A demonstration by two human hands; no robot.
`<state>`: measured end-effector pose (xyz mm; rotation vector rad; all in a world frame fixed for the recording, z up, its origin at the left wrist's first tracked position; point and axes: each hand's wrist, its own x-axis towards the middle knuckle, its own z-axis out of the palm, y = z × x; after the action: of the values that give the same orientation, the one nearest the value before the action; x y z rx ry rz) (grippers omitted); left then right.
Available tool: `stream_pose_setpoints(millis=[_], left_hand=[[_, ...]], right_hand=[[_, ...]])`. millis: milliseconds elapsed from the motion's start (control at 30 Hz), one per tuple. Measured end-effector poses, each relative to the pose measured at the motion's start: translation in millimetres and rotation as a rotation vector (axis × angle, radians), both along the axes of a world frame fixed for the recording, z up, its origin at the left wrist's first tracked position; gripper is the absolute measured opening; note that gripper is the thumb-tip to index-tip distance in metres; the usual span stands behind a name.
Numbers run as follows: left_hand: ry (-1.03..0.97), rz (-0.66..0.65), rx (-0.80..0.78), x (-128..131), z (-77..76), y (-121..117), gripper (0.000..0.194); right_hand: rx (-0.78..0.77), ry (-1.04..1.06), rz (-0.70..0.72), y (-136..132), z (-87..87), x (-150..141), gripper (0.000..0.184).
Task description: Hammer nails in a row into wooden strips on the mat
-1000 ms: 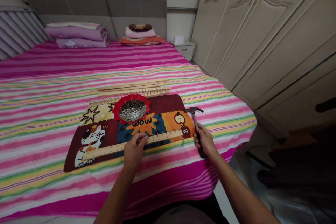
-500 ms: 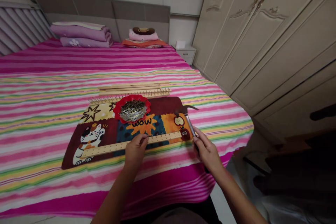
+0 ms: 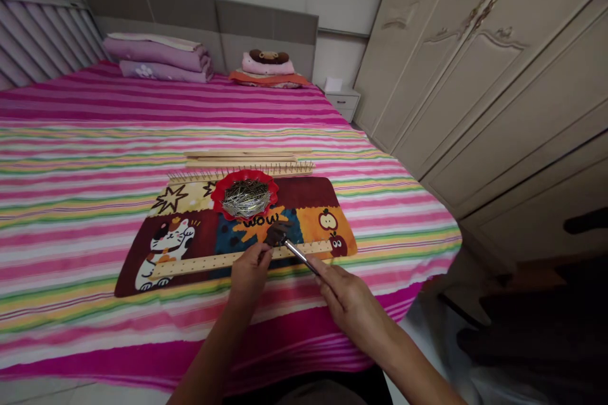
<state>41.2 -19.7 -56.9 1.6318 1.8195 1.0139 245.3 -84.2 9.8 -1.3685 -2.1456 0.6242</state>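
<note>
My right hand (image 3: 349,297) grips a claw hammer (image 3: 300,255) by its handle. The hammer's dark, motion-blurred head is just beside the fingertips of my left hand, over a pale wooden strip (image 3: 204,264). My left hand (image 3: 249,269) is closed in a pinch at the strip's middle; what its fingertips hold is too small to make out. Rows of small dark dots mark the strip, and a few nails stand up from its right part. Beyond my hands, a red scalloped bowl (image 3: 216,199) holds a heap of nails (image 3: 246,197).
Under the strip and bowl lies a patterned mat (image 3: 308,193) on a striped bedspread (image 3: 403,215). Behind the bowl, a strip with upright nails (image 3: 294,169) lies near several plain wooden strips (image 3: 237,157). Folded bedding (image 3: 159,57) is at the headboard; wardrobes (image 3: 441,76) stand right.
The hammer has swung left and down from the mat's right side to my left fingertips. My left hand keeps its pinch on the strip. The view has shifted slightly.
</note>
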Motion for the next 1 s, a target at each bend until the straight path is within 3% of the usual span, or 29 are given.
stream_pose_setpoints(millis=[133,333,667,767,900,1000], left_hand=[[-0.024,0.004,0.011,0.3,-2.0,-0.2,0.016],[-0.046,-0.016,0.01,0.2,-1.2,0.1,0.018],[-0.007,0.013,-0.018,0.0,1.6,-1.3,0.016],[-0.004,0.007,-0.001,0.1,1.1,-0.8,0.017],[-0.047,-0.021,0.003,0.9,0.6,-1.0,0.019],[-0.123,-0.027,-0.016,-4.8,3.8,0.6,0.024]], right_hand=[[-0.004,-0.043,-0.003,1.3,8.5,0.0,0.051],[0.074,0.113,-0.077,-0.7,12.1,2.7,0.046],[-0.053,-0.077,0.002,-2.0,6.5,1.6,0.053],[-0.034,0.004,-0.006,-0.5,6.5,4.1,0.048],[-0.02,0.294,-0.153,10.1,-1.6,14.3,0.043],[-0.1,0.472,-0.419,31.4,-21.3,31.5,0.044]])
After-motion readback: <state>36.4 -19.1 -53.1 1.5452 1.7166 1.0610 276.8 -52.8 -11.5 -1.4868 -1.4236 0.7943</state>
